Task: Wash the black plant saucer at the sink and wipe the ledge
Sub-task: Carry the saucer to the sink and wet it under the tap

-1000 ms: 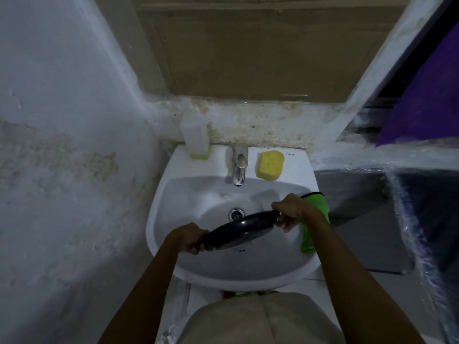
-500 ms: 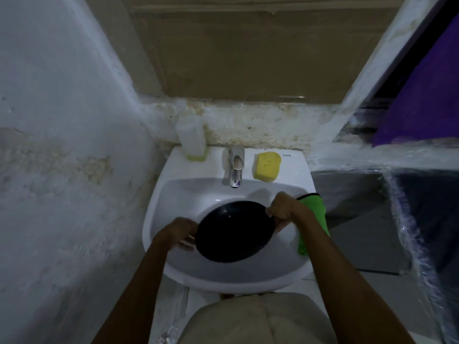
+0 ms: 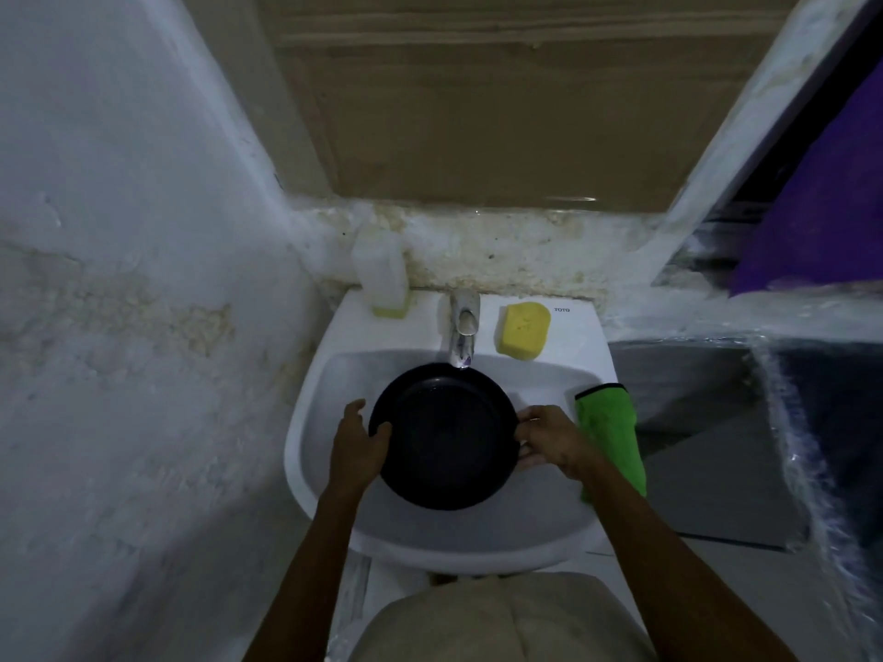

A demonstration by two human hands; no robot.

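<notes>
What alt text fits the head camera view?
A person's left hand and right hand hold a black saucer by its rim over a sink, below the tap. A yellow sponge sits beside the tap; a green cloth drapes the sink's right edge.

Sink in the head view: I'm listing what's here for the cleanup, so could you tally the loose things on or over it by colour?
Black: 1, the saucer
Yellow: 1, the sponge
Green: 1, the cloth
White: 1, the bottle
Total: 4
</notes>
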